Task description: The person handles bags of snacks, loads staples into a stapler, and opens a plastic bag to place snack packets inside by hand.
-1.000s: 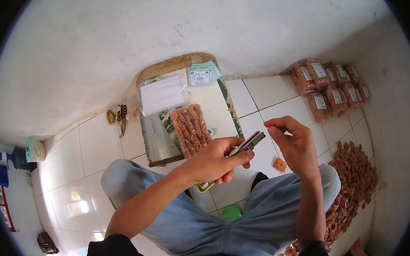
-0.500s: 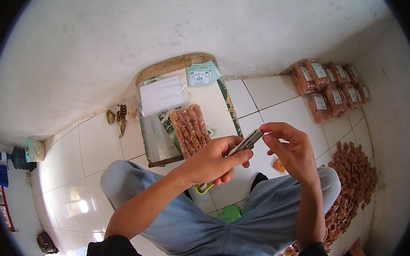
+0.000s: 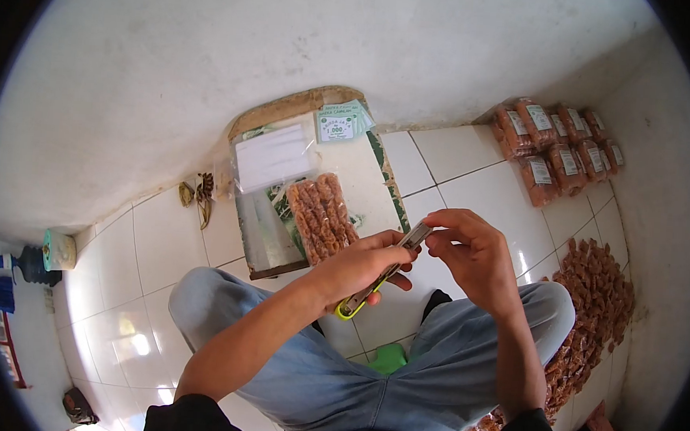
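Note:
A slim metal stapler (image 3: 416,236) with a yellow-green rear end slants up over my lap. My left hand (image 3: 363,266) is wrapped around its body, thumb along the top. At the stapler's front end, the bent index finger and thumb of my right hand (image 3: 477,255) close on the tip; anything small between them is hidden. Behind my left hand, a clear bag of brown, knobbly snacks (image 3: 321,218) lies on a low worn table (image 3: 367,173). Green-and-white printed labels (image 3: 339,126) lie at the table's far edge, near a stack of white sheets (image 3: 273,160) in clear plastic.
Filled, labelled snack bags (image 3: 554,153) are stacked by the wall at the far right. A large heap of small brown packets (image 3: 592,302) covers the floor beside my right knee. A green object (image 3: 389,359) lies between my legs. A lidded tub (image 3: 59,251) stands far left.
The stapler has shifted slightly up and left, and more of its yellow-green end shows. My left thumb has drawn back along it, and my right hand has followed its tip left.

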Demonstrator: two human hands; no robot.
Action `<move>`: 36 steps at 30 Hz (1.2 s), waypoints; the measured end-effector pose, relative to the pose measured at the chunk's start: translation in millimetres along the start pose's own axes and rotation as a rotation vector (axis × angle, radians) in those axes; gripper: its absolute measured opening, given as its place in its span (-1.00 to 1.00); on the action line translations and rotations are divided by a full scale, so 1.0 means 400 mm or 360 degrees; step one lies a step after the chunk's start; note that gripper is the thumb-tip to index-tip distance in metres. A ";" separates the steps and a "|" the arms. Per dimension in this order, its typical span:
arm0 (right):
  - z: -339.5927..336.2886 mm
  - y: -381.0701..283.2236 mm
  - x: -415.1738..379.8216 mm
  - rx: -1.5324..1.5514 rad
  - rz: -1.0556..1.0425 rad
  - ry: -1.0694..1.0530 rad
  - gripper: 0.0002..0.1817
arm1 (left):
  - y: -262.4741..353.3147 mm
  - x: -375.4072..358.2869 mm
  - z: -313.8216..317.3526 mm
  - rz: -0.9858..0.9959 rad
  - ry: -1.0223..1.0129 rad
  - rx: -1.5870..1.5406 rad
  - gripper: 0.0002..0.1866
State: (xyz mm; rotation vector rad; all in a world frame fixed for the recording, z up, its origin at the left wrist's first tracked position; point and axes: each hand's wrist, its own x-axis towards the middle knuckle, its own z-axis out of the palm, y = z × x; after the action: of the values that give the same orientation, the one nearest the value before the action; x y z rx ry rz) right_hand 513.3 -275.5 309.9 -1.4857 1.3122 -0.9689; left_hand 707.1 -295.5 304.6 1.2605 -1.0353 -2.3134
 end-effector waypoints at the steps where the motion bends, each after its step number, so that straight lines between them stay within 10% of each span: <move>1: 0.003 -0.001 -0.001 0.0001 0.0000 -0.0003 -0.74 | -0.008 0.007 -0.007 0.0000 0.0003 -0.0002 -0.60; 14: 0.079 0.016 -0.019 -0.0269 -0.0059 -0.0502 0.24 | -0.076 0.071 -0.011 -0.0063 0.0136 -0.0859 -0.57; 36: 0.129 0.086 -0.005 -0.0092 -0.0409 -0.0063 -0.25 | -0.083 0.077 0.011 0.0588 0.0328 -0.0490 -0.11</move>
State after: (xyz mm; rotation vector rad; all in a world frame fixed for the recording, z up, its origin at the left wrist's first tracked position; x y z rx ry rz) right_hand 552.5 -268.1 262.1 -1.7400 1.1482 -1.0650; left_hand 688.3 -288.3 263.8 1.0563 -0.7352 -1.9262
